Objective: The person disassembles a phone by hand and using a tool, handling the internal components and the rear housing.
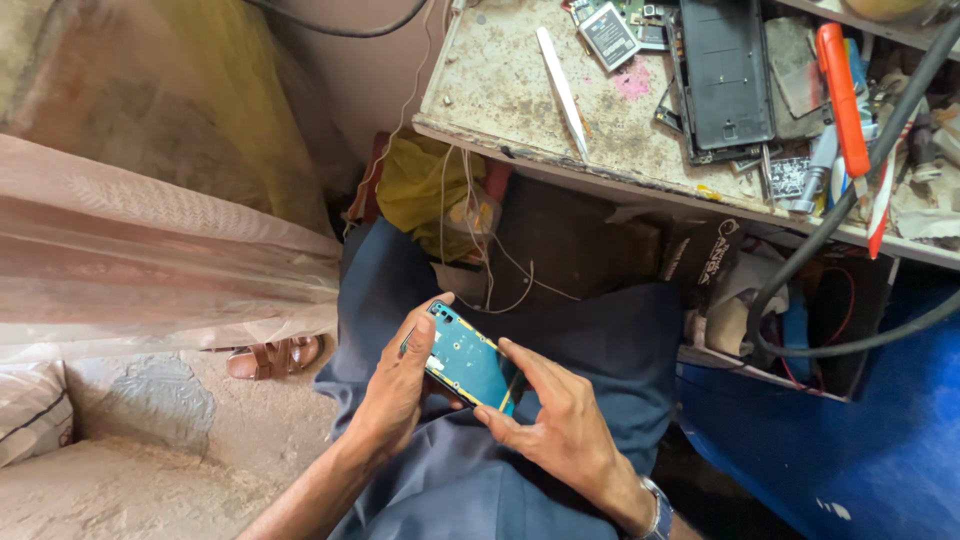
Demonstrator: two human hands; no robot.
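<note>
Near the lower centre of the frame, over the lap, the left hand (400, 385) gripped the opened teal phone (468, 358) by its left edge, and the right hand (560, 425) pinched its lower right corner with the fingertips. The phone was tilted and had no support under it, so a weak pinch could probably let it slip to the floor. At the upper right, the workbench (520, 95) carried white tweezers (562, 88), a black phone frame (722, 70) and an orange-handled tool (842, 95); thin white wires (485, 255) hung just above the hands.
</note>
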